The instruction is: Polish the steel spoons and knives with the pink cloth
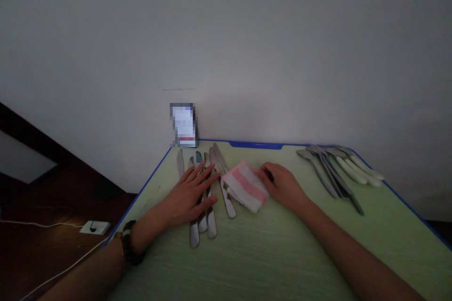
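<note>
My left hand lies with spread fingers over several metal table knives, covering their middles. Another knife lies just right of its fingertips, partly under a folded pink-and-white cloth. The cloth's right edge is pinched in my right hand, whose fingers are curled with thumb and forefinger together. Whether the cloth rests fully on the knives or is slightly lifted, I cannot tell.
Metal forks and spoons lie at the table's back right, beside several white-handled utensils. A phone leans against the wall at the back left corner. A power strip sits on the floor left of the blue-edged table.
</note>
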A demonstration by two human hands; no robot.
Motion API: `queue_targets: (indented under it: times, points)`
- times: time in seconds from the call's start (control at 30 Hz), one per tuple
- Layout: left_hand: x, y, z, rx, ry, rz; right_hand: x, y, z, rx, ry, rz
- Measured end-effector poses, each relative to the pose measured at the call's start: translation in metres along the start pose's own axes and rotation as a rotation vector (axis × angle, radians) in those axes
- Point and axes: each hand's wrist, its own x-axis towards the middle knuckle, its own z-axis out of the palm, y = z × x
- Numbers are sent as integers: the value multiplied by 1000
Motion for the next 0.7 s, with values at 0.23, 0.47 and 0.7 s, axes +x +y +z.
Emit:
queue_targets:
  times: [0.23, 0.47, 0.7]
  points:
    - [-1, 3, -2, 4, -42, 40, 0, -2, -1, -33, -16, 17]
    - [0, 3, -4, -15, -62, 23, 1, -1, 0, -38, -17, 13]
    - [0, 4, -4, -45, -47, 16, 1, 1, 2, -33, -5, 3]
